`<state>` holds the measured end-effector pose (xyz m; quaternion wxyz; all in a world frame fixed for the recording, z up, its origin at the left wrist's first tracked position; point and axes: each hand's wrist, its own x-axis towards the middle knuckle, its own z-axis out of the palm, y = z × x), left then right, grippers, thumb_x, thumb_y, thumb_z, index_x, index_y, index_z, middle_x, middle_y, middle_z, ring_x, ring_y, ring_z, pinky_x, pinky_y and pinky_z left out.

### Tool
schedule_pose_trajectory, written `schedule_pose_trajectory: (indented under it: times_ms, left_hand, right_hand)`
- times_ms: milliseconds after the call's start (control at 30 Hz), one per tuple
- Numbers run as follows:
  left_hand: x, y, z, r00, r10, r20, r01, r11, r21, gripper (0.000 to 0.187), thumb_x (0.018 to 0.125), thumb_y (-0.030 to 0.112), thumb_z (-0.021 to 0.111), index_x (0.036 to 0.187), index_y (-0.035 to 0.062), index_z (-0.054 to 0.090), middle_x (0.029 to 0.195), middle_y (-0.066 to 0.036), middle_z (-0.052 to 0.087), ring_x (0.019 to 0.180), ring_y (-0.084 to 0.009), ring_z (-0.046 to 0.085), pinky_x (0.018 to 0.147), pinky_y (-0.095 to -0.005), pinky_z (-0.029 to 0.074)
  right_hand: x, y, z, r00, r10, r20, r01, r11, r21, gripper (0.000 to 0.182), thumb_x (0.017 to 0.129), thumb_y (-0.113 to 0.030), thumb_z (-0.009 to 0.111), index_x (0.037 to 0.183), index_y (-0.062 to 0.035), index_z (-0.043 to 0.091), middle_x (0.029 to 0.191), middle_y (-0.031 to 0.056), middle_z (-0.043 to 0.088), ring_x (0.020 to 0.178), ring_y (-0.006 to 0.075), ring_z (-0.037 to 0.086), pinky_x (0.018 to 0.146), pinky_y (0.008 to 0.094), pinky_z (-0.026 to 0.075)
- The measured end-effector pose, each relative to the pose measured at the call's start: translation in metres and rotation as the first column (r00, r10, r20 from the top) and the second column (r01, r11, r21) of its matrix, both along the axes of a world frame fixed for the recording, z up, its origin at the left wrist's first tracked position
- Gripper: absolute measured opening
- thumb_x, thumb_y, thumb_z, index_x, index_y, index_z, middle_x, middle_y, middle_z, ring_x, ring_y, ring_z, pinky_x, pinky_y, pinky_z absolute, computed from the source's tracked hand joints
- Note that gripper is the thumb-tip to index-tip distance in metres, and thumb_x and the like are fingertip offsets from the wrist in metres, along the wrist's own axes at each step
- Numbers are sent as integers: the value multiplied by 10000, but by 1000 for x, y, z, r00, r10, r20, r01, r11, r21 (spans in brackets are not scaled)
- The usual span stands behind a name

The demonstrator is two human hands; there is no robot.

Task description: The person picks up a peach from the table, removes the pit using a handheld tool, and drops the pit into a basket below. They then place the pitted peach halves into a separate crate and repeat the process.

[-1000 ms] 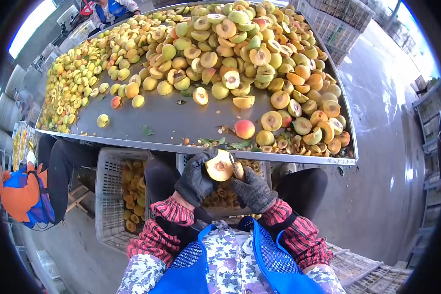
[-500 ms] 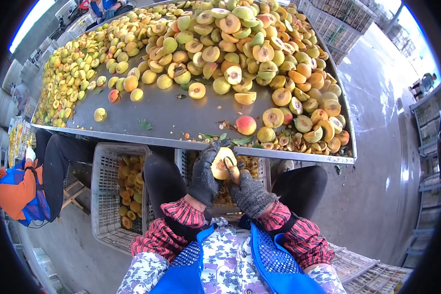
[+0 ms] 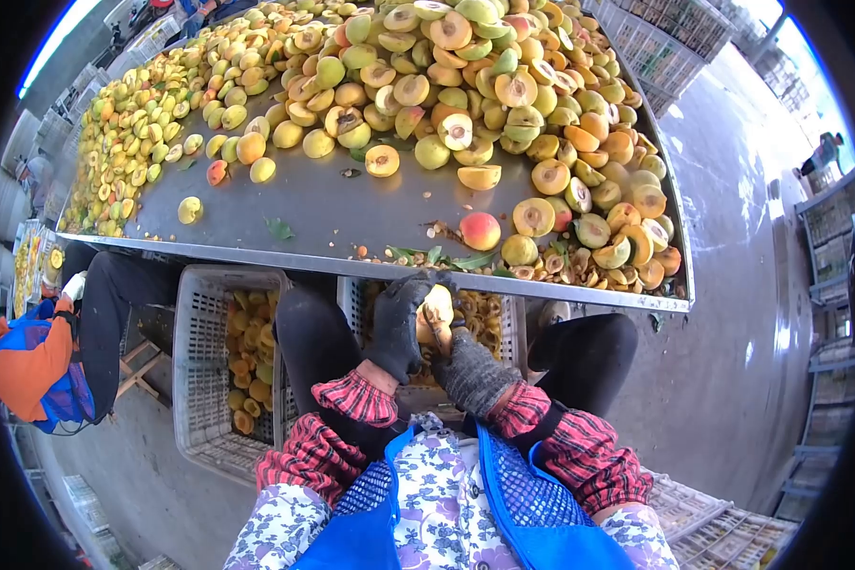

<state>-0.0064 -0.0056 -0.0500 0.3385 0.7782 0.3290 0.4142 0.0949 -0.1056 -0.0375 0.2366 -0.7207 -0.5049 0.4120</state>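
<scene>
In the head view my left hand (image 3: 397, 321), in a dark glove, is closed around a halved yellow peach (image 3: 436, 309) just below the table's front edge. My right hand (image 3: 477, 373), in a grey knit glove, is closed close against the peach's right side. It grips a curved pitting knife, whose thin metal loop showed a moment ago and is now mostly hidden by the fruit and fingers. Beneath both hands stands a crate (image 3: 511, 332) with peach pieces in it. Peach halves (image 3: 503, 114) are heaped on the metal table (image 3: 323, 214) ahead.
A pale plastic crate (image 3: 199, 361) of peach halves stands left of my knee. Farther left sits a co-worker in an orange sleeve (image 3: 33, 375). Stacked crates (image 3: 670, 47) rise beyond the table's right side. Leaves (image 3: 278, 228) and scraps lie along the table's front edge.
The peach half has turned in my left hand, so its cut face shows less. My right hand has shifted slightly left and down, and the knife's loop has gone from sight.
</scene>
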Motion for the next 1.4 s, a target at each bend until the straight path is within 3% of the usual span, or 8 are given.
schedule_pose_trajectory:
  times_ms: [267, 567, 767, 1000, 1100, 1233, 1333, 1400]
  left_hand:
    - [-3, 1, -21, 1000, -5, -22, 2, 986, -165, 204, 740, 34, 500, 925, 3, 579, 899, -138, 603, 841, -244, 584, 770, -318, 457]
    - [-6, 1, -16, 997, -65, -38, 60, 991, -116, 240, 729, 70, 538, 958, 12, 581, 915, -143, 600, 849, -247, 584, 769, -317, 457]
    - [-7, 1, -22, 989, -150, 20, 149, 945, -289, 270, 712, 72, 548, 972, 8, 581, 912, -134, 606, 859, -239, 585, 795, -318, 447]
    - [-1, -5, -47, 1000, 0, 1, 0, 1000, -26, 260, 835, 141, 486, 1033, -20, 535, 947, -69, 585, 835, -205, 579, 778, -304, 459]
    - [11, -19, -43, 894, 261, 365, 73, 717, -693, 273, 850, 183, 468, 1048, 2, 520, 969, -81, 572, 837, -225, 581, 781, -311, 470]
    - [-5, -10, 39, 675, 616, 407, 324, 248, -913, 276, 857, 252, 448, 985, 22, 536, 897, -108, 589, 813, -225, 590, 715, -340, 508]
    - [-67, 18, 57, 747, 387, 541, 274, 562, -780, 291, 816, 214, 457, 955, -20, 558, 876, -123, 592, 799, -220, 592, 727, -323, 497]
    - [-106, 38, 61, 664, 542, 515, -79, 736, -673, 271, 800, 186, 480, 929, -28, 584, 861, -96, 600, 809, -187, 582, 756, -297, 466]
  right_hand:
    - [10, 0, -7, 965, 262, -17, -259, 961, 91, 257, 765, -194, 541, 877, 24, 464, 673, 206, 557, 603, 339, 568, 543, 409, 446]
    - [21, 12, 46, 617, -299, -728, -135, 871, -472, 210, 793, -231, 543, 825, -32, 487, 529, 29, 459, 380, 125, 450, 328, 267, 357]
    - [16, 16, 30, 902, 64, -426, -221, 918, -329, 176, 803, -220, 517, 802, -47, 484, 523, 20, 448, 332, 112, 400, 299, 242, 320]
    - [20, -1, 30, 275, -450, -850, -166, 848, -503, 203, 765, -219, 602, 836, -47, 521, 550, 23, 479, 356, 96, 417, 312, 220, 317]
    - [26, -6, 31, 207, -386, -899, -188, 886, -424, 247, 720, -175, 652, 820, -32, 478, 500, 20, 426, 317, 104, 384, 270, 222, 277]
    - [41, -18, 47, 283, -196, -939, -199, 946, -257, 225, 759, -222, 605, 866, -43, 521, 560, 1, 467, 481, 69, 448, 420, 198, 362]
    - [40, -14, 15, 764, -252, -595, -102, 862, -496, 195, 761, -192, 568, 857, -27, 528, 626, 50, 531, 527, 129, 511, 465, 258, 409]
    - [39, -23, -62, 917, 397, -47, -398, 896, -199, 267, 764, -212, 517, 918, 6, 528, 752, 160, 603, 703, 289, 592, 619, 387, 452]
